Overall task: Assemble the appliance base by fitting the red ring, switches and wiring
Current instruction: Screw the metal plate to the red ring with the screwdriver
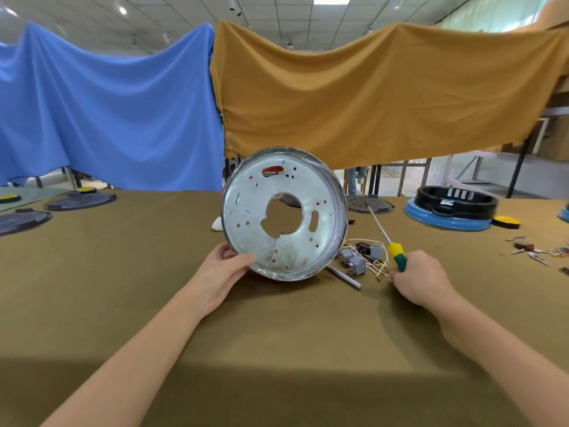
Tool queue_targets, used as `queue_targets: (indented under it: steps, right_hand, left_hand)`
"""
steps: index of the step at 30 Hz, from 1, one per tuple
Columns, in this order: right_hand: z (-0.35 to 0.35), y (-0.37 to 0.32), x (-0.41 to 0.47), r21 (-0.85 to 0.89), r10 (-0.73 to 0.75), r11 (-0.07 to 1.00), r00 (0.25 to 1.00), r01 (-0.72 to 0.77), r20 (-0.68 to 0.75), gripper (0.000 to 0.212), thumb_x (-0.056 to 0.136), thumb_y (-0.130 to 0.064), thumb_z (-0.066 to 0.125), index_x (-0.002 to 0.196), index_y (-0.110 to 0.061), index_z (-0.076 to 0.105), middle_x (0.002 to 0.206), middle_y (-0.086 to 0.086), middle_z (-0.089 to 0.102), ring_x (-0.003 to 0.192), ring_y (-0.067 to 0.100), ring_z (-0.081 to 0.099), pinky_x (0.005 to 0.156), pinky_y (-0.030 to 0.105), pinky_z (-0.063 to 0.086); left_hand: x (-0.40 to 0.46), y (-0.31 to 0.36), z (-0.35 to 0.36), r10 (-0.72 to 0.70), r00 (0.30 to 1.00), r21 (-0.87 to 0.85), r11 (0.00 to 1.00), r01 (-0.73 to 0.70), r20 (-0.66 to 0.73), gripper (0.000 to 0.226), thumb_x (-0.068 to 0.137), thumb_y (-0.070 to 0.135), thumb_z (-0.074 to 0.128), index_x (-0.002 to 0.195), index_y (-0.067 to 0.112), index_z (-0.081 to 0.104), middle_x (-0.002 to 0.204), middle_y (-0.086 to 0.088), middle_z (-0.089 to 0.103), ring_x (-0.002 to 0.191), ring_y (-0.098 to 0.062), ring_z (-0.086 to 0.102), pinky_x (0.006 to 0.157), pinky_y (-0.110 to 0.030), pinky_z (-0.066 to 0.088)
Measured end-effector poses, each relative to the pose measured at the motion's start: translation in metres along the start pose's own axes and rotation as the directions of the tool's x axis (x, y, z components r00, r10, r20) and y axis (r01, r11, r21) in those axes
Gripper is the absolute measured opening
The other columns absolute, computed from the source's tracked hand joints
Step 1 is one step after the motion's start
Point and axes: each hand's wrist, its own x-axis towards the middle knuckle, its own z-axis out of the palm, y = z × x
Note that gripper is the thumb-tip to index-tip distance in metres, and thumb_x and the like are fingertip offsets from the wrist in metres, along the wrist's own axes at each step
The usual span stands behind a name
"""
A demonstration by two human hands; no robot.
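A round silver metal base plate [286, 241] with a large centre hole stands on its edge on the olive table, its flat face towards me. Red shows through a slot [272, 171] near its top. My left hand [220, 272] grips the plate's lower left rim, thumb on the face. My right hand [415, 280] holds a screwdriver by its yellow and green handle [397, 254], the shaft pointing up and away to the left. Grey switches with pale wires [361, 257] lie on the table between the plate and my right hand.
A grey rod [345, 277] lies by the plate's foot. A black ring on a blue base [452, 208] stands at the back right, with small metal parts [532, 249] near it. Dark round covers [80, 200] lie at the back left. Blue and mustard cloths hang behind.
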Motion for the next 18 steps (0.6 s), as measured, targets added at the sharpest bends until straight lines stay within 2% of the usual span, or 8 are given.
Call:
queue_targets:
  steps: [2, 5, 8, 11, 15, 18]
  right_hand:
    - [0.003, -0.004, -0.009, 0.192, -0.067, 0.979, 0.997, 0.074, -0.045, 0.012, 0.093, -0.022, 0.064, 0.085, -0.013, 0.065, 0.077, 0.008, 0.067, 0.074, 0.023, 0.063, 0.066, 0.034, 0.051]
    - [0.005, -0.025, -0.031, 0.399, -0.212, 0.886, 0.972, 0.236, -0.104, 0.015, 0.087, -0.025, 0.073, 0.074, -0.019, 0.068, 0.065, -0.003, 0.067, 0.062, 0.015, 0.059, 0.059, 0.028, 0.046]
    - [0.009, -0.057, -0.052, 0.564, -0.359, 0.763, 0.933, 0.316, -0.037, 0.018, 0.083, -0.023, 0.077, 0.069, -0.017, 0.067, 0.061, -0.001, 0.067, 0.055, 0.01, 0.056, 0.061, 0.031, 0.049]
    - [0.023, -0.082, -0.06, 0.605, -0.434, 0.726, 0.9, 0.326, 0.036, 0.014, 0.083, -0.019, 0.077, 0.072, -0.013, 0.07, 0.066, 0.007, 0.071, 0.062, 0.023, 0.065, 0.074, 0.041, 0.056]
    - [0.039, -0.1, -0.056, 0.569, -0.444, 0.755, 0.893, 0.327, 0.076, 0.015, 0.083, -0.019, 0.077, 0.072, -0.011, 0.07, 0.066, 0.006, 0.071, 0.057, 0.011, 0.06, 0.071, 0.034, 0.055]
    - [0.041, -0.106, -0.046, 0.576, -0.427, 0.764, 0.897, 0.29, 0.115, 0.014, 0.082, -0.019, 0.078, 0.072, -0.011, 0.071, 0.061, 0.004, 0.07, 0.054, 0.008, 0.06, 0.069, 0.031, 0.055]
  left_hand:
    - [0.0, -0.001, 0.0, 0.008, 1.0, 0.031, 0.999, -0.009, 0.027, 0.052, 0.086, -0.007, 0.067, 0.134, 0.002, 0.048, 0.123, -0.014, 0.069, 0.109, -0.022, 0.069, 0.102, -0.04, 0.051]
    - [0.001, -0.001, 0.0, 0.025, 0.999, 0.062, 0.998, -0.027, 0.028, 0.048, 0.088, 0.0, 0.068, 0.132, 0.008, 0.051, 0.119, -0.008, 0.072, 0.107, -0.022, 0.071, 0.084, -0.035, 0.06]
    - [0.002, 0.001, -0.001, 0.033, 0.999, 0.011, 0.999, -0.032, -0.035, 0.04, 0.089, 0.005, 0.068, 0.127, 0.006, 0.054, 0.122, -0.011, 0.07, 0.102, -0.023, 0.072, 0.076, -0.034, 0.061]
    - [0.003, 0.002, 0.0, 0.012, 0.997, -0.017, 1.0, -0.013, -0.074, 0.037, 0.091, 0.01, 0.067, 0.125, 0.004, 0.055, 0.122, -0.013, 0.069, 0.095, -0.023, 0.074, 0.073, -0.033, 0.062]
    - [0.004, 0.004, 0.001, -0.006, 0.996, -0.056, 0.998, 0.001, -0.088, 0.039, 0.092, 0.016, 0.067, 0.128, 0.003, 0.055, 0.121, -0.014, 0.069, 0.096, -0.022, 0.074, 0.073, -0.034, 0.061]
    - [0.006, 0.002, 0.0, 0.002, 0.996, -0.065, 0.998, -0.008, -0.094, 0.036, 0.092, 0.016, 0.068, 0.124, 0.005, 0.056, 0.12, -0.013, 0.07, 0.097, -0.023, 0.074, 0.073, -0.034, 0.061]
